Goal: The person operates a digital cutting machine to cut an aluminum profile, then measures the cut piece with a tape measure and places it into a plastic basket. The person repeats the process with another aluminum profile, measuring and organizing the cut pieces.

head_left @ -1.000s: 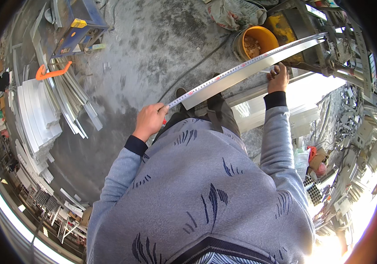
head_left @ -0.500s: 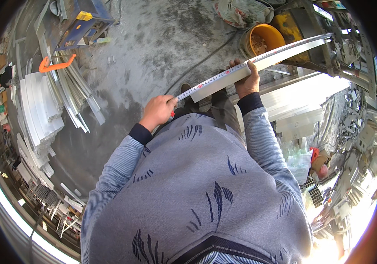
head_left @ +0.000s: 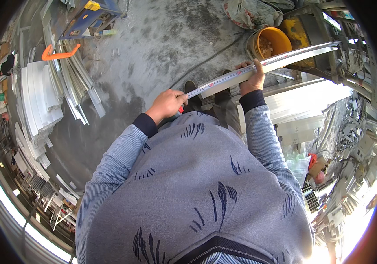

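Observation:
My left hand point(head_left: 167, 105) is closed around a tape measure, whose red case point(head_left: 179, 111) shows only in part beneath the fingers. From it the white tape blade point(head_left: 218, 82) runs out to the upper right, along the top of a long silvery metal bar point(head_left: 295, 60). My right hand point(head_left: 253, 80) grips the bar and the blade together, thumb on the near side and fingertips on the far side. The bar's near end lies between my hands, a short way from the left one. Its far end reaches the machine frame at the right.
A yellow bucket point(head_left: 280, 40) with scraps inside stands behind the bar, near a stained sack point(head_left: 254, 15). Pale metal profiles point(head_left: 38, 97) are stacked at the left, with an orange handle-like piece point(head_left: 60, 53) above them. More pale panels point(head_left: 300, 108) lie at the right.
My left hand has moved slightly right, closer to the bar's near end, and the exposed blade there is shorter. The bar's far end sits a little lower in view.

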Motion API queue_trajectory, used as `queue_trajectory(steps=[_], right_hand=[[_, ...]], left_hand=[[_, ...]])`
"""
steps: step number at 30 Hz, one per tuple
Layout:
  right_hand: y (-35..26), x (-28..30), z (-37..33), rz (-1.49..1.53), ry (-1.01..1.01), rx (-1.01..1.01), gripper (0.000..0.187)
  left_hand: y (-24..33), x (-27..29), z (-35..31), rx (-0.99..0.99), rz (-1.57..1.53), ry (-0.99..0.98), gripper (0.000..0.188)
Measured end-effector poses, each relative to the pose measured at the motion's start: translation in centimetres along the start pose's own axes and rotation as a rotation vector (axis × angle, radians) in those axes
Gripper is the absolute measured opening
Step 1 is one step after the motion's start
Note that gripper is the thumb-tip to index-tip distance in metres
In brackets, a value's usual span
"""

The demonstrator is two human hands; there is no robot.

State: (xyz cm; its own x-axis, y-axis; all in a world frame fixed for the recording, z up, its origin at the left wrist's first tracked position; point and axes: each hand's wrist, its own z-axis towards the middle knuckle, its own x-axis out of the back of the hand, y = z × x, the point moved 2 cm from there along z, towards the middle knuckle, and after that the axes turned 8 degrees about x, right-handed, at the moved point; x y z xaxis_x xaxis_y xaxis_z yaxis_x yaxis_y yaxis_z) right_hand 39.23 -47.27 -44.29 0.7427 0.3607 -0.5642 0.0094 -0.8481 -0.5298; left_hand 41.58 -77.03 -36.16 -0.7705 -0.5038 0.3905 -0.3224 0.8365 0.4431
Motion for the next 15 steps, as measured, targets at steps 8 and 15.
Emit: queue_trajectory(steps=[8,15], right_hand=[[2.3,0.1,-0.9,-0.044,-0.002,0.063,0.027],[2.5,-0.4,-2.4,-0.033,-0.103,0.109,0.022]], left_hand=[[-0.3,-0.4,0.6,-0.023,-0.064,-0.043,0.036],[-0.6,-0.5,1.1,-0.007,-0.081,-0.083,0.035]])
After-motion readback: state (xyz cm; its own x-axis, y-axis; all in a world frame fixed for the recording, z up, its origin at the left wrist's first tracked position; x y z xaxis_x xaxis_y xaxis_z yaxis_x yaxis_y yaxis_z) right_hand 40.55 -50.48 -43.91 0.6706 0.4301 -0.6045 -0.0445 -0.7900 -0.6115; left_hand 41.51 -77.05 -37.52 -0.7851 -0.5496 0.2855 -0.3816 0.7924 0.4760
